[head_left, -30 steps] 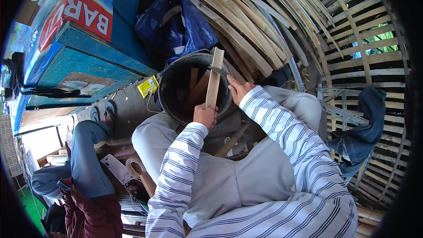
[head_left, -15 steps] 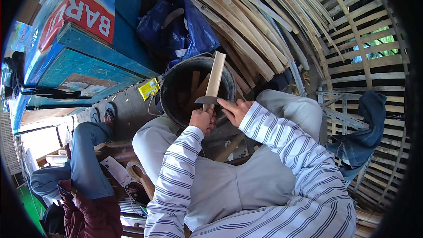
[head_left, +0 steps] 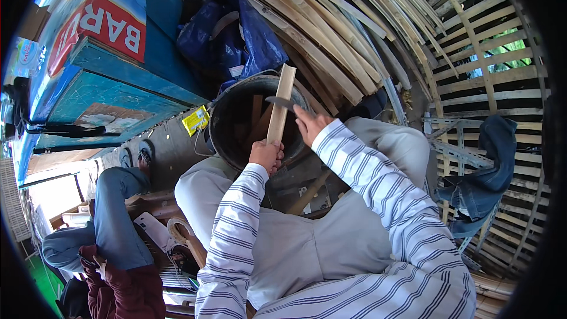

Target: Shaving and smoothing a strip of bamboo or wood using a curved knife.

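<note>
My left hand (head_left: 266,156) is closed round the lower end of a pale bamboo strip (head_left: 280,106), which slants up over a black bucket (head_left: 220,133). In my right hand (head_left: 310,125) is a knife; the handle is hidden by my fingers. The dark knife blade (head_left: 280,103) lies across the strip about midway along it. Inside the bucket, which stands between my knees, several pieces of wood or bamboo (head_left: 257,109) show.
Long bamboo slats (head_left: 331,41) are piled beyond the bucket, beside a blue plastic bag (head_left: 236,47). At left are a teal wooden box (head_left: 112,100) and a yellow packet (head_left: 195,120). Another person's leg (head_left: 121,218) is at lower left. Jeans (head_left: 490,171) hang at right.
The knife and my right hand have moved up along the bamboo strip, away from my left hand. My left hand still grips the strip's lower end.
</note>
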Motion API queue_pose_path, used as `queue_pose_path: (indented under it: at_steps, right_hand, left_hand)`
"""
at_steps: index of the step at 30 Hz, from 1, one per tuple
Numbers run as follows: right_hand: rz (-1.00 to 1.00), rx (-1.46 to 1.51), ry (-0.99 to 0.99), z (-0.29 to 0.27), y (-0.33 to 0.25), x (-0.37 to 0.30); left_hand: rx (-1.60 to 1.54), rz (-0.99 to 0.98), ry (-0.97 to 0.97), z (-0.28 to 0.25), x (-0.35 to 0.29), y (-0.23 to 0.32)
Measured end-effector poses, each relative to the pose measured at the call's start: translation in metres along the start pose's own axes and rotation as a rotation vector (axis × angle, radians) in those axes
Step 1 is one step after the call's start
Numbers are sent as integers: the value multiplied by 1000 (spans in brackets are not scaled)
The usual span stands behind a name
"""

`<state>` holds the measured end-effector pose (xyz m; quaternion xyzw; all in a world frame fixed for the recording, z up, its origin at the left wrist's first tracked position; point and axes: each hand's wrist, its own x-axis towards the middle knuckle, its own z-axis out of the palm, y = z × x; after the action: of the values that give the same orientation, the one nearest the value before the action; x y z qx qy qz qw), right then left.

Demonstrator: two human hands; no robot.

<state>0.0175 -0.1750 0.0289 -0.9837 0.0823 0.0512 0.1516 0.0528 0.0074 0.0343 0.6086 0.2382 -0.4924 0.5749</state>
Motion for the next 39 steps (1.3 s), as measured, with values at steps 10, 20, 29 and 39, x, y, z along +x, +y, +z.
queue_pose_path:
  at_steps: [10,20,29,39]
  right_hand:
    - [54,21,20,-17,12,-9]
    - [146,26,96,-3,33,13]
    - [164,-9,60,-5,21,7]
    - [-13,69,40,-10,4,-17]
  left_hand:
    - [84,19,-18,8,-13,-12]
    - [154,37,-4,11,-8,-14]
    - [151,24,6,9,-4,-16]
    - [107,-40,-50,-9,-3,-17]
